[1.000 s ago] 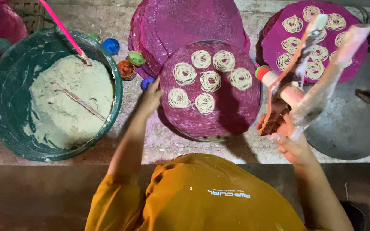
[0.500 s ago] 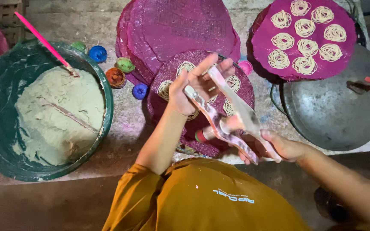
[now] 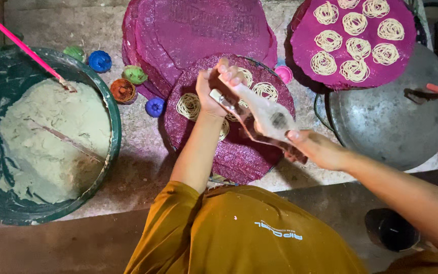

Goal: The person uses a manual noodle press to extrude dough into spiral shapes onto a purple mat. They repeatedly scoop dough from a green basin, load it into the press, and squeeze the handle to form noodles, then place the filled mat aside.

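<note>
Left hand [image 3: 218, 87] and right hand [image 3: 316, 149] both clench 1 floury wooden noodle press [image 3: 262, 117] above round magenta woven mat [image 3: 239, 157] bearing pale noodle coils [image 3: 188, 105].

I see the left hand [image 3: 218, 86] and the right hand [image 3: 314, 148] both holding a noodle press [image 3: 259, 115] above a purple round mat [image 3: 239, 152] with noodle coils [image 3: 188, 105]. A green basin [image 3: 108, 106] of pale dough stands at the left.
</note>
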